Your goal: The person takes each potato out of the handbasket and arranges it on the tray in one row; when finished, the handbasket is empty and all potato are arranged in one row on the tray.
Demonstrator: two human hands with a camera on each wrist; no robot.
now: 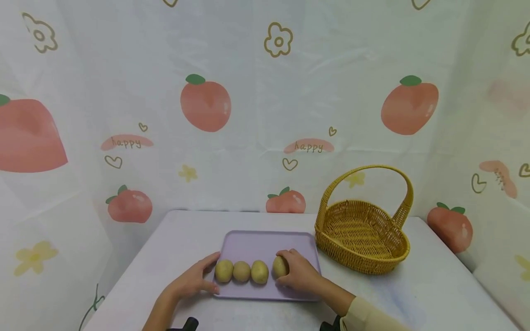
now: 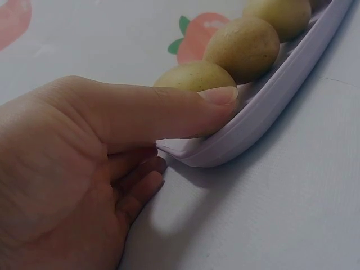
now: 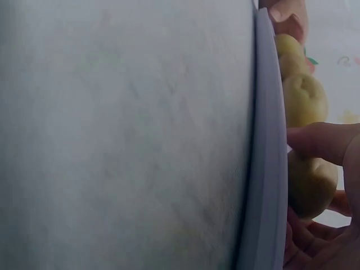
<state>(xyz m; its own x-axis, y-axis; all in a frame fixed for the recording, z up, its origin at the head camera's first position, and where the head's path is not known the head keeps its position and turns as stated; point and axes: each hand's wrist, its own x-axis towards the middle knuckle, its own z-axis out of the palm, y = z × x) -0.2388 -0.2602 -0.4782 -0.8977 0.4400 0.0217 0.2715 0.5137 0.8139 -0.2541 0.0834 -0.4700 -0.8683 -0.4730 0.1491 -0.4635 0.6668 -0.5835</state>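
A person sits at a white table (image 1: pixel 174 239) with both hands on a lilac tray (image 1: pixel 265 246). Four potatoes lie in a row along the tray's near edge, close side by side.

The right hand (image 1: pixel 299 272) is curled over the rightmost potato (image 1: pixel 279 266), fingers wrapped across its top and far side, thumb on the near side. The right wrist view shows the thumb (image 3: pixel 323 142) pressed against that potato (image 3: pixel 310 185), with the other fingers below it; the potato sits on the tray and I cannot tell whether it is lifted at all. The tray's rim (image 3: pixel 269 169) runs right beside it.

The left hand (image 1: pixel 193 279) grips the tray's left near corner. Its thumb (image 2: pixel 185 109) lies flat on top of the rim (image 2: pixel 247 135), the tip touching the leftmost potato (image 1: pixel 224 271), while the other fingers (image 2: pixel 140 180) are bent under the corner against the table. So this hand pinches the tray's edge, not a potato.

The two middle potatoes, one (image 1: pixel 242 271) duller and one (image 1: pixel 259 271) yellower, lie untouched between the hands.

To the right of the tray, just beside its far corner, stands a yellow wicker basket (image 1: pixel 364 257) with a tall hoop handle. A cloth printed with peaches hangs behind the table.
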